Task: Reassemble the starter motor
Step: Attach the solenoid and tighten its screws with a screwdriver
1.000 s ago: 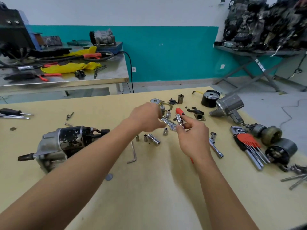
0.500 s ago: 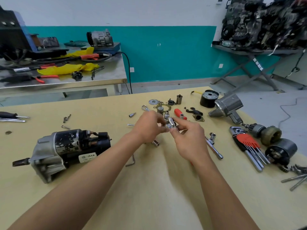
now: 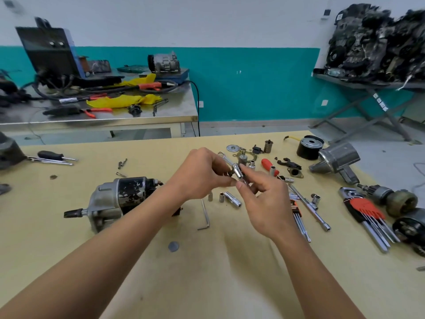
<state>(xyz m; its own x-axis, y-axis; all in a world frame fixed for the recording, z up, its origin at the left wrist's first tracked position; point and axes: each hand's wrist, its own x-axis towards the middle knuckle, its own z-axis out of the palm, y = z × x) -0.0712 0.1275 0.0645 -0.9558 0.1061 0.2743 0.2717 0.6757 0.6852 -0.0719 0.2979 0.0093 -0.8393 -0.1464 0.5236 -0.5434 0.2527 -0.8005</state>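
The starter motor (image 3: 117, 201), black and grey, lies on its side at the left of the wooden table (image 3: 207, 284). Above the table's middle, my left hand (image 3: 202, 173) and my right hand (image 3: 266, 203) meet around a chrome socket (image 3: 237, 171) fitted on a thin driver. The left fingers pinch the socket. The right fingers grip the driver's shaft just below it; its handle is hidden by that hand. Loose sockets (image 3: 232, 199) lie under the hands. A grey housing (image 3: 335, 160) and a black cap (image 3: 309, 146) rest at the far right.
An L-shaped hex key (image 3: 205, 215) lies near the motor. A T-bar wrench (image 3: 308, 206), a red hex key set (image 3: 368, 215), a red-handled screwdriver (image 3: 268, 163) and small washers sit to the right. Two screwdrivers (image 3: 53, 157) lie far left. A cluttered steel bench (image 3: 96, 111) stands behind.
My hands have lifted the socket and driver off the table and drawn them nearer, the left fingers now on the socket. The camera has tilted up and shifted.
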